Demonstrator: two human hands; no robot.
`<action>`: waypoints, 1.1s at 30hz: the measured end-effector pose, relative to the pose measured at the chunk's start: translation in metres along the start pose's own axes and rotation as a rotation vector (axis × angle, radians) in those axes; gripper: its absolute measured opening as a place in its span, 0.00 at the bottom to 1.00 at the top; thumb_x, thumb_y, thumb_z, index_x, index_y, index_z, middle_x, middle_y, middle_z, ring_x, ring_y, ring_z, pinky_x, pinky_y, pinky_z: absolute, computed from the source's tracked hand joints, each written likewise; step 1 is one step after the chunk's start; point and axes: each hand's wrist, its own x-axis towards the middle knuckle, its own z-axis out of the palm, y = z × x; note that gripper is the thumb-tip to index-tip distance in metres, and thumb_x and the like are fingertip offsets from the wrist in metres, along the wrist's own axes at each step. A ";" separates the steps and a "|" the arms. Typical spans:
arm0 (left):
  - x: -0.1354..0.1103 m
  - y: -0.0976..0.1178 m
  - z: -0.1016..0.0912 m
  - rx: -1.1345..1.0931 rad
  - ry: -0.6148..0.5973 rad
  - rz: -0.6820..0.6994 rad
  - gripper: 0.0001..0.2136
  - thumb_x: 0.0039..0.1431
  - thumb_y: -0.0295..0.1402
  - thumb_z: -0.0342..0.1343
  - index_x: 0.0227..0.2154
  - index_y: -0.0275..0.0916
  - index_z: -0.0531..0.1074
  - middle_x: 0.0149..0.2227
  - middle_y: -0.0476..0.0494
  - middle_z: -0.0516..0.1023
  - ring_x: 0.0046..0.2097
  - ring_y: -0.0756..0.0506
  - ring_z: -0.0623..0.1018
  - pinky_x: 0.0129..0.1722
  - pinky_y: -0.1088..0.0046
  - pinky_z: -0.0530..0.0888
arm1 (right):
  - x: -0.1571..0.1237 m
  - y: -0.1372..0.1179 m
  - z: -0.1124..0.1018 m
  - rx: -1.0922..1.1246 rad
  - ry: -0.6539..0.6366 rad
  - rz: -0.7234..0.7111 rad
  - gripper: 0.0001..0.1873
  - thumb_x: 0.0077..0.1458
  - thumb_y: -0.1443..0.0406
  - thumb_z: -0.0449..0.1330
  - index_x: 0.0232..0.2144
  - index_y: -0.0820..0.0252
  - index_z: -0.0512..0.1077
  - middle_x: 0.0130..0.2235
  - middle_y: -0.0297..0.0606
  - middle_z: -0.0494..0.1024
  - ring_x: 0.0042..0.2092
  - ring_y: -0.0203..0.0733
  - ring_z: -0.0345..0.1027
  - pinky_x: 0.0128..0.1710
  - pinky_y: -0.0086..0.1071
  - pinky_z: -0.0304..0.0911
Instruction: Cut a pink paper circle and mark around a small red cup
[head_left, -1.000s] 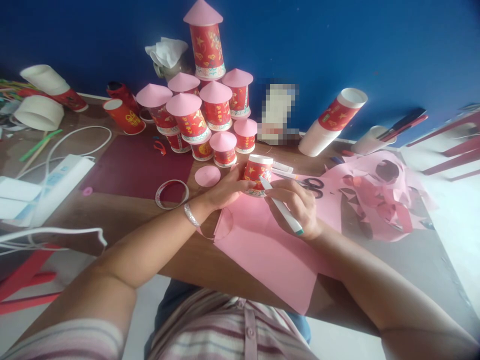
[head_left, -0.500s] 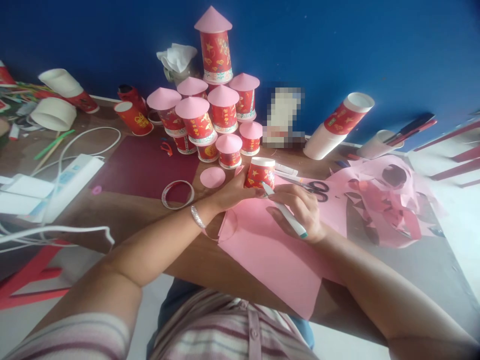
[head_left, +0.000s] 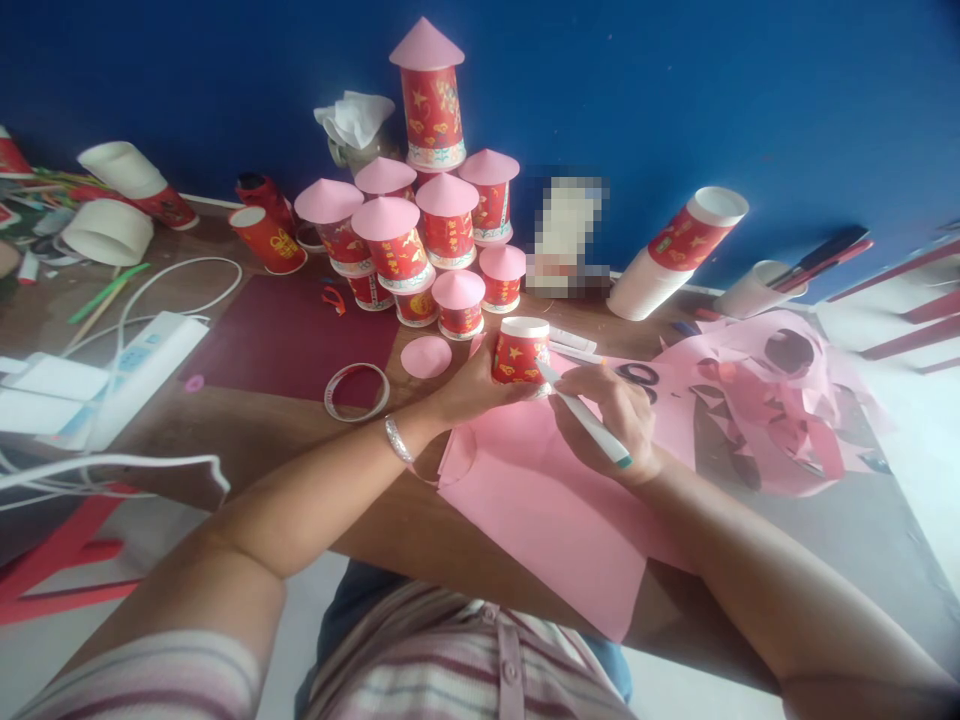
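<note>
A small red paper cup [head_left: 519,351] stands upside down on a pink paper sheet [head_left: 540,510]. My left hand [head_left: 469,385] grips the cup's left side and holds it against the sheet. My right hand [head_left: 611,420] is closed on a white pen [head_left: 589,425] with a green end, and the pen's tip touches the cup's base on the right. A silver bracelet [head_left: 397,440] sits on my left wrist.
Behind the cup stands a stack of red cups with pink cone tops [head_left: 424,240]. A pink paper disc [head_left: 425,356], a cut ring [head_left: 356,390], scissors [head_left: 637,375], pink scraps [head_left: 772,400], a leaning cup stack [head_left: 679,250] and a power strip [head_left: 127,370] lie around.
The pen tip has moved along the cup's base toward the right while my left hand kept the cup pressed down. The view shifted slightly.
</note>
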 end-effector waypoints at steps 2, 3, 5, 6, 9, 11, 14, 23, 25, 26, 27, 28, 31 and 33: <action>0.000 0.001 0.001 0.031 0.003 -0.002 0.40 0.49 0.47 0.82 0.60 0.43 0.67 0.56 0.39 0.77 0.58 0.37 0.79 0.57 0.56 0.78 | 0.001 -0.001 -0.001 0.000 -0.005 -0.007 0.11 0.65 0.74 0.65 0.46 0.55 0.74 0.34 0.34 0.83 0.32 0.40 0.81 0.30 0.31 0.77; 0.000 0.001 0.001 0.040 0.003 -0.007 0.40 0.49 0.47 0.82 0.60 0.43 0.67 0.55 0.39 0.77 0.57 0.37 0.79 0.56 0.56 0.78 | 0.001 -0.001 -0.002 0.003 -0.011 -0.009 0.12 0.65 0.75 0.65 0.46 0.55 0.74 0.34 0.34 0.83 0.32 0.40 0.81 0.30 0.31 0.77; 0.000 0.000 0.000 0.048 0.007 -0.019 0.40 0.49 0.49 0.81 0.58 0.42 0.67 0.54 0.39 0.78 0.56 0.37 0.79 0.55 0.56 0.79 | 0.002 -0.002 -0.002 0.012 -0.020 -0.014 0.13 0.65 0.75 0.65 0.47 0.55 0.73 0.35 0.34 0.83 0.32 0.39 0.81 0.29 0.30 0.76; 0.001 0.000 0.000 0.051 0.010 -0.020 0.39 0.49 0.49 0.81 0.58 0.42 0.68 0.53 0.39 0.78 0.55 0.37 0.79 0.55 0.56 0.79 | 0.002 -0.002 -0.001 0.016 -0.020 -0.020 0.13 0.65 0.75 0.65 0.47 0.55 0.73 0.34 0.34 0.83 0.32 0.39 0.81 0.29 0.30 0.76; 0.001 -0.002 0.001 0.075 0.021 0.012 0.37 0.49 0.50 0.81 0.56 0.42 0.69 0.51 0.41 0.77 0.53 0.39 0.79 0.53 0.57 0.78 | 0.003 -0.002 0.000 0.021 -0.009 -0.020 0.11 0.66 0.74 0.65 0.46 0.55 0.72 0.34 0.33 0.82 0.32 0.38 0.80 0.28 0.30 0.74; 0.001 -0.003 0.001 0.104 0.035 0.044 0.36 0.50 0.50 0.80 0.54 0.41 0.70 0.50 0.41 0.77 0.53 0.39 0.79 0.53 0.59 0.78 | 0.003 -0.003 0.000 0.025 -0.008 -0.015 0.11 0.66 0.74 0.65 0.46 0.54 0.72 0.34 0.33 0.82 0.32 0.38 0.80 0.28 0.30 0.74; 0.002 -0.006 0.002 0.129 0.056 0.076 0.35 0.50 0.50 0.80 0.54 0.42 0.69 0.51 0.40 0.76 0.53 0.40 0.78 0.52 0.60 0.78 | 0.001 -0.003 -0.001 0.033 -0.026 -0.029 0.12 0.66 0.75 0.66 0.46 0.56 0.73 0.34 0.33 0.82 0.33 0.38 0.80 0.29 0.30 0.74; 0.003 -0.017 0.003 0.163 0.060 0.161 0.35 0.51 0.46 0.80 0.54 0.44 0.66 0.50 0.43 0.75 0.49 0.42 0.77 0.48 0.62 0.77 | -0.005 -0.003 -0.001 0.001 -0.077 -0.084 0.15 0.65 0.77 0.63 0.50 0.58 0.75 0.37 0.37 0.82 0.33 0.41 0.77 0.31 0.34 0.73; 0.003 -0.016 0.004 0.182 0.068 0.180 0.35 0.50 0.46 0.81 0.54 0.44 0.67 0.50 0.43 0.75 0.49 0.41 0.77 0.48 0.62 0.77 | -0.004 -0.004 0.000 -0.005 -0.086 -0.097 0.16 0.65 0.76 0.62 0.51 0.57 0.74 0.36 0.36 0.82 0.32 0.41 0.76 0.31 0.34 0.73; 0.003 -0.016 0.005 0.188 0.072 0.183 0.35 0.49 0.47 0.81 0.53 0.44 0.67 0.50 0.42 0.75 0.49 0.41 0.77 0.48 0.61 0.77 | -0.004 -0.004 0.000 -0.006 -0.096 -0.098 0.16 0.65 0.76 0.61 0.52 0.57 0.74 0.36 0.36 0.82 0.32 0.41 0.76 0.31 0.35 0.73; 0.003 -0.016 0.005 0.192 0.075 0.183 0.36 0.49 0.47 0.81 0.53 0.44 0.67 0.50 0.42 0.75 0.49 0.41 0.77 0.48 0.61 0.78 | -0.004 -0.005 0.000 -0.003 -0.107 -0.099 0.16 0.65 0.76 0.61 0.52 0.56 0.74 0.36 0.36 0.82 0.32 0.41 0.76 0.31 0.35 0.73; 0.003 -0.016 0.005 0.192 0.075 0.182 0.36 0.48 0.48 0.81 0.53 0.44 0.67 0.50 0.43 0.76 0.48 0.41 0.77 0.48 0.61 0.78 | -0.003 -0.005 -0.001 0.001 -0.118 -0.100 0.16 0.65 0.76 0.61 0.52 0.57 0.74 0.37 0.36 0.82 0.33 0.42 0.76 0.31 0.35 0.73; 0.004 -0.017 0.005 0.186 0.074 0.190 0.35 0.48 0.48 0.81 0.52 0.44 0.67 0.49 0.43 0.76 0.48 0.42 0.76 0.48 0.61 0.77 | -0.003 -0.005 -0.001 -0.004 -0.135 -0.112 0.15 0.65 0.77 0.60 0.51 0.58 0.73 0.37 0.38 0.82 0.34 0.42 0.77 0.32 0.35 0.74; 0.004 -0.018 0.004 0.181 0.068 0.196 0.35 0.49 0.47 0.81 0.52 0.44 0.67 0.48 0.44 0.75 0.46 0.43 0.76 0.47 0.62 0.77 | -0.003 -0.005 -0.001 -0.021 -0.141 -0.110 0.14 0.67 0.76 0.59 0.50 0.57 0.73 0.37 0.37 0.81 0.35 0.42 0.78 0.32 0.35 0.74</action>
